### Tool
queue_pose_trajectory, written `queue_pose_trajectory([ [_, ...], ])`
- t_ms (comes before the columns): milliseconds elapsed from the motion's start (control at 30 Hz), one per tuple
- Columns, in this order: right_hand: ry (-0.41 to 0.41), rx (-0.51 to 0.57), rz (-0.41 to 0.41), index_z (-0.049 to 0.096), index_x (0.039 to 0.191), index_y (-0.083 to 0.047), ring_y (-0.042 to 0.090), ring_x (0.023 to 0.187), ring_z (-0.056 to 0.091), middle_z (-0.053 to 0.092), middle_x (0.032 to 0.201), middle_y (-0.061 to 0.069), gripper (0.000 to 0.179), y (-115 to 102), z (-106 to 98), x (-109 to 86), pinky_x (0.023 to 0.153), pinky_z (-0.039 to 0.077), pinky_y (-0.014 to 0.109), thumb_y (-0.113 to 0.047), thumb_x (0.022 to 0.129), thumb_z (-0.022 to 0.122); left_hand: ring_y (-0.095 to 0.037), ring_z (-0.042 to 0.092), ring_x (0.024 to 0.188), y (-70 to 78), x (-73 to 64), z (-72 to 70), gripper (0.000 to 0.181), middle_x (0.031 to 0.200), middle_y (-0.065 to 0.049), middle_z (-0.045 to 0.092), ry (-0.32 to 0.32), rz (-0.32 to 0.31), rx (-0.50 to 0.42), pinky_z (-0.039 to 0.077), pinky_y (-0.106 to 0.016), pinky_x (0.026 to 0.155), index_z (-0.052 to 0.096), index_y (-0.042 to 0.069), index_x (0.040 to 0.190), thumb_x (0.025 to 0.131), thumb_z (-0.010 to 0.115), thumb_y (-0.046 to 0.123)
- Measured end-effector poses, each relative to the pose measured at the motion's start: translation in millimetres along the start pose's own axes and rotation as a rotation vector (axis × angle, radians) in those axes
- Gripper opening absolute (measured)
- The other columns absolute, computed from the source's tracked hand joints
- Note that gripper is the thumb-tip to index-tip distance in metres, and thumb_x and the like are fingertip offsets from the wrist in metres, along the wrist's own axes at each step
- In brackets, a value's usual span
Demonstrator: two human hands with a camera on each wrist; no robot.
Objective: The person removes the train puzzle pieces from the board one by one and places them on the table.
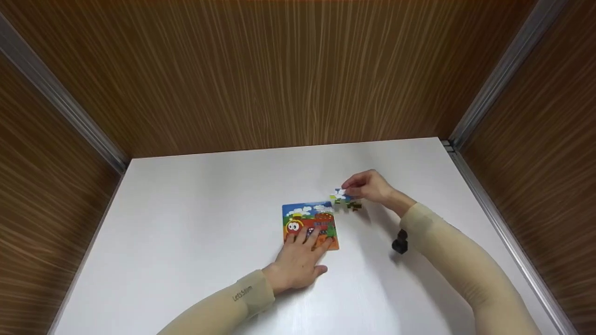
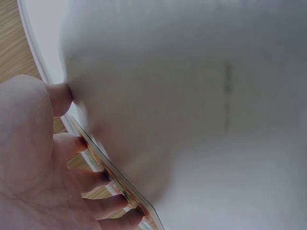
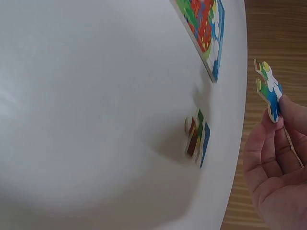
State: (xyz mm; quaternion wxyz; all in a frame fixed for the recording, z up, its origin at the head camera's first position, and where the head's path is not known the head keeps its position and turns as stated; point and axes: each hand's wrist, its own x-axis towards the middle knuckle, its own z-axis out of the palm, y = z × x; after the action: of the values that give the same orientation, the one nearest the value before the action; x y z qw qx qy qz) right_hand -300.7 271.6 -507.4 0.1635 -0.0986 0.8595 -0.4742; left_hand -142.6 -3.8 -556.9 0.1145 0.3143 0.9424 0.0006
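A picture puzzle [image 1: 305,209] with a red smiling train, blue sky and white clouds lies on the white table. My left hand [image 1: 298,263] rests on its lower part with fingers spread; in the left wrist view the fingertips [image 2: 100,178] touch its surface. My right hand [image 1: 372,187] pinches a puzzle piece [image 3: 272,91] between thumb and fingers, held above the table near the puzzle's upper right corner. This piece is blue, white, green and yellow. Below it lie loose puzzle pieces [image 3: 196,139] in red, yellow and blue; their exact count is unclear.
The white table [image 1: 186,223] runs back to a wood-grain panel [image 1: 288,74]. Similar side panels with metal rails [image 1: 503,70] stand left and right. A small black object [image 1: 399,244] shows beside the right sleeve.
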Motion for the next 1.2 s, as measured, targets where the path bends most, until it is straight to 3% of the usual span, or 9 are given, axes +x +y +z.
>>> queue_pose_trajectory([
  [167,0.016,-0.021,0.018,0.081,0.128,0.001,0.010,0.100,0.077,0.081,0.131,0.024,0.025,12,-15,-8.2,0.087,0.066,0.021,-0.009,0.106,0.076,-0.044,0.031,0.173,0.5,0.2,2.5,0.072,0.189,-0.011,0.027,0.005,0.005,0.000,0.036,-0.066,0.136,0.029,0.033,0.180,0.116,0.045,0.062],
  [300,0.032,-0.031,0.037,0.082,0.127,0.001,0.008,0.097,0.073,0.081,0.130,0.024,0.025,23,-25,-13.8,0.082,0.062,0.016,-0.009,0.106,0.076,-0.044,0.030,0.173,0.6,0.0,1.9,0.072,0.189,-0.011,0.026,0.005,0.006,-0.011,0.035,-0.066,0.136,0.029,0.034,0.180,0.116,0.046,0.062],
  [733,0.079,-0.073,0.116,0.081,0.129,-0.001,0.014,0.097,0.064,0.079,0.131,0.021,0.028,56,-48,-26.3,0.083,0.058,0.021,-0.014,0.105,0.079,-0.044,0.027,0.174,0.3,0.9,1.5,0.073,0.189,-0.010,0.025,-0.005,0.001,-0.032,0.032,-0.068,0.137,0.028,0.033,0.180,0.116,0.046,0.061],
  [1033,0.090,-0.131,0.184,0.082,0.128,-0.002,0.020,0.107,0.067,0.078,0.134,0.022,0.028,66,-49,-23.9,0.087,0.055,0.021,-0.016,0.104,0.081,-0.043,0.031,0.173,0.7,1.0,3.0,0.073,0.189,-0.009,0.028,0.004,-0.006,0.012,0.036,-0.065,0.136,0.029,0.034,0.180,0.114,0.048,0.061],
  [1200,0.095,-0.170,0.206,0.083,0.127,-0.004,0.021,0.102,0.066,0.079,0.129,0.020,0.027,67,-46,-18.7,0.082,0.056,0.022,-0.016,0.103,0.082,-0.043,0.030,0.174,0.2,0.3,3.2,0.073,0.189,-0.009,0.026,0.002,-0.007,-0.007,0.034,-0.066,0.137,0.029,0.034,0.180,0.114,0.048,0.061],
])
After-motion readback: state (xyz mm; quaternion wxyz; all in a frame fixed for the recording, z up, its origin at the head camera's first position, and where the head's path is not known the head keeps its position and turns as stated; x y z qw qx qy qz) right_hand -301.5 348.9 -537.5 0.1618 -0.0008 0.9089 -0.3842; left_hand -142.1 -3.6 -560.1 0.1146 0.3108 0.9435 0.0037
